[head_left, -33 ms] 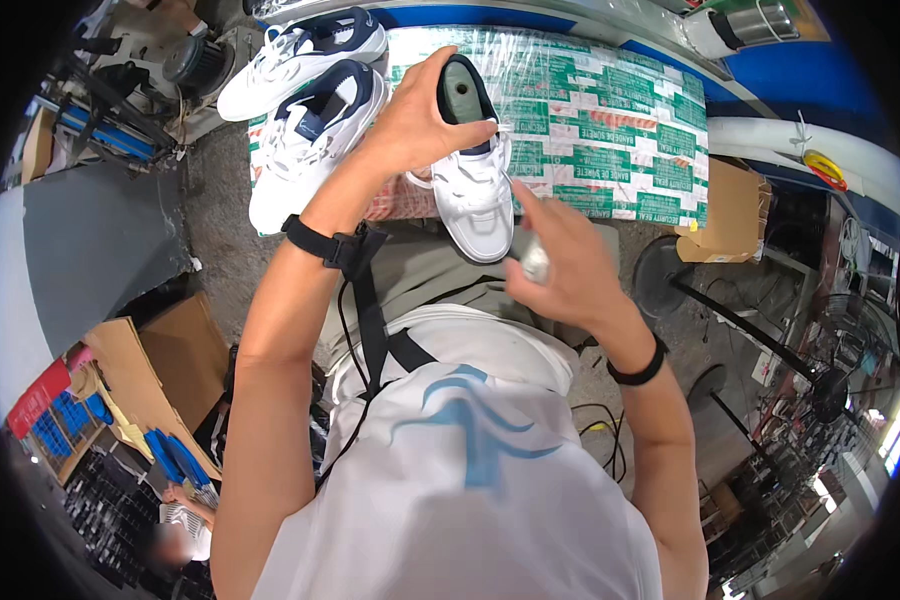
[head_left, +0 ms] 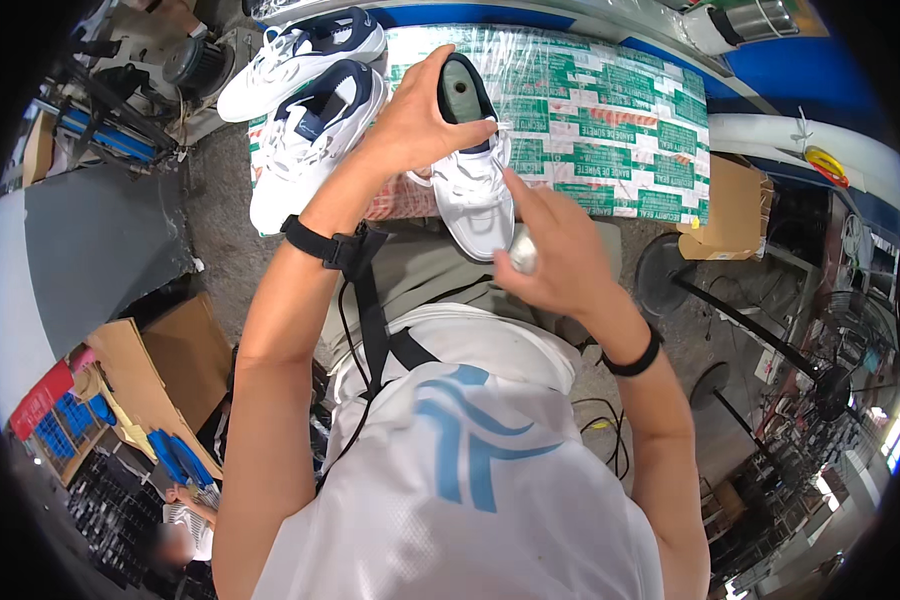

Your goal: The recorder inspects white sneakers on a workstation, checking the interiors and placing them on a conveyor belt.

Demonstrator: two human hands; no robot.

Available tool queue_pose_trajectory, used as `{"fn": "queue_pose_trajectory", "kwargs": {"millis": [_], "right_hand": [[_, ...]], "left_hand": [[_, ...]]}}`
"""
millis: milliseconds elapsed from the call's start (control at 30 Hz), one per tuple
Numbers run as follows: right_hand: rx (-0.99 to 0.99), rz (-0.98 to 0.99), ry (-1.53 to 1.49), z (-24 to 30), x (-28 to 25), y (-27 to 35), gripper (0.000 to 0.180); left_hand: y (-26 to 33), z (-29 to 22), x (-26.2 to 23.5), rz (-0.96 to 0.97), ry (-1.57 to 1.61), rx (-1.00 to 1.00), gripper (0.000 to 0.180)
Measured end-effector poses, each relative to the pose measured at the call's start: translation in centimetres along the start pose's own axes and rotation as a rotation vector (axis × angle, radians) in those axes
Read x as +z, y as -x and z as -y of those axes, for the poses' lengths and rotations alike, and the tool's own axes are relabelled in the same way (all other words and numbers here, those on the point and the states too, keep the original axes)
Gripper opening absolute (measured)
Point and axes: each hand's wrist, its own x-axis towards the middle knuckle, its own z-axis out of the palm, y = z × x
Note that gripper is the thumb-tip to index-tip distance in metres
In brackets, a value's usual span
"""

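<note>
Sneaker (head_left: pixel 473 180), white with a grey last inside, sits at 12 o'clock, gripped at the heel by the left hand (head_left: pixel 422 118). Right hand (head_left: pixel 550 250), at its 5 o'clock, closes round a small pale object, forefinger extended onto the upper. Two more sneakers (head_left: pixel 305 120) lie at 10 o'clock.

Both hands raised: left (head_left: pixel 420 120) gripping, right (head_left: pixel 555 255) curled.

Head camera, single wide fisheye view: worn on the person's head, facing steeply down and forward over the chest. Close range to both hands, which sit upper centre. Straight edges bend toward the dark circular rim. No second view.
</note>
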Motion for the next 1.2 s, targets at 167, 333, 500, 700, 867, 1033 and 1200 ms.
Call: {"fn": "queue_pose_trajectory", "kwargs": {"millis": [167, 333, 500, 700, 867, 1033, 1200], "right_hand": [[-0.078, -0.012, 0.272, -1.4, 1.1, -0.2, 0.095], [0.005, 0.069, 0.159, 1.8, -0.1, 3.1, 0.094], [-0.124, -0.068, 0.106, 0.3, 2.0, 0.4, 0.101], [-0.115, -0.023, 0.138, -0.9, 5.4, -0.6, 0.101], [0.118, 0.045, -0.233, 1.4, 3.4, -0.3, 0.095], [0.000, 0.057, -0.157, -0.2, 1.3, 0.9, 0.093], [-0.024, 0.018, 0.251, -1.2, 1.8, 0.9, 0.095]], "left_hand": [[-0.3, 0.6, -0.4, 0.005, 0.008, 0.035, 0.114], [-0.4, -0.3, -0.9, -0.012, 0.031, 0.010, 0.108], [-0.1, -0.2, -0.1, -0.045, 0.003, 0.034, 0.108], [-0.4, -0.8, 0.0, -0.045, -0.028, 0.003, 0.109], [-0.5, 0.8, -0.4, -0.055, 0.058, 0.037, 0.107], [-0.6, 0.6, -0.4, -0.006, 0.061, 0.087, 0.109], [-0.4, 0.7, -0.3, 0.000, 0.073, 0.062, 0.111]]}}
